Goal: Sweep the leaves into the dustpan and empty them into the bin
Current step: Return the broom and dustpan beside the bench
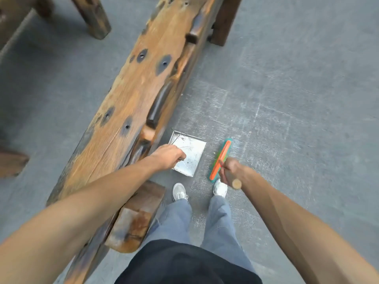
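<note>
Head view, person standing, looking straight down. Nearest: black shirt hem, grey-blue trousers, two white sneakers on grey concrete floor. Both bare forearms reach forward and down.

Right hand is wrapped closed around a wooden broom handle; round handle end points up at the camera, just past the wrist. Fingers curled tight on the stick. Broom head, orange bar with green/teal bristles, sits low at the floor just in front of the right sneaker, angled diagonally, far end pointing away and right. Whether bristles touch the floor, cannot tell.

Left hand is fisted closed on a thin dark wire handle of the metal dustpan. Dustpan is a shallow square silver tray with low rim, scuffed inside, sitting just left of the broom head with a small gap between them, and right beside the bench edge. Pan is low by the floor; resting or lifted slightly, cannot tell. Pan interior looks mostly bare, a few dark specks only; a small pale speck lies on the floor between pan and broom head, too small and blurry to identify.

Left of the pan: long rough wooden bench, orange-brown plank with dark knots and bolt holes, running diagonally away, thick block leg near the left sneaker. Farther left-top: more dark wooden furniture legs, blurred.
</note>
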`<action>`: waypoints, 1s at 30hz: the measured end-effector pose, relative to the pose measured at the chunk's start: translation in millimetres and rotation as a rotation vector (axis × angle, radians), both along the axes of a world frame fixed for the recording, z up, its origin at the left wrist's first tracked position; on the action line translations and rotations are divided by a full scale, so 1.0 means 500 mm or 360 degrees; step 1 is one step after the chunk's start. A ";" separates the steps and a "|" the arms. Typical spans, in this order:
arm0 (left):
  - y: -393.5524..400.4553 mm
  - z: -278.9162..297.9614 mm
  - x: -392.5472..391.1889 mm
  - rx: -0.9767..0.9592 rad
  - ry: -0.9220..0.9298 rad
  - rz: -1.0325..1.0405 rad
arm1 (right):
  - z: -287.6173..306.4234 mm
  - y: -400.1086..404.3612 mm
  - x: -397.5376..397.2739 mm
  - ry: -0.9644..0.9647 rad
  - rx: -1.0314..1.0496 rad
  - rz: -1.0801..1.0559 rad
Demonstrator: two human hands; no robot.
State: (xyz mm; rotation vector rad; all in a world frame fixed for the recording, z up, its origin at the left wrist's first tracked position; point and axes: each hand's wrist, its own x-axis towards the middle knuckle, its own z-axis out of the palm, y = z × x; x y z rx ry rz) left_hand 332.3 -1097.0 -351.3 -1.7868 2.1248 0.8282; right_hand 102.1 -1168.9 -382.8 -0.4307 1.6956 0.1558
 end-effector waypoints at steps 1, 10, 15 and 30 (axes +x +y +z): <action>-0.005 -0.004 0.003 0.0037 -0.0021 0.0011 | -0.007 -0.023 0.018 0.0041 0.0026 0.0088; -0.039 -0.016 0.015 0.0261 -0.0290 0.0107 | 0.022 -0.135 0.149 -0.0238 0.0115 0.0105; -0.022 -0.036 0.040 0.0410 -0.0364 0.0143 | 0.023 -0.144 0.235 -0.0384 0.0092 0.0455; -0.015 -0.099 0.039 0.0315 -0.0399 0.0387 | -0.039 -0.058 0.429 -0.0342 -0.0132 0.0954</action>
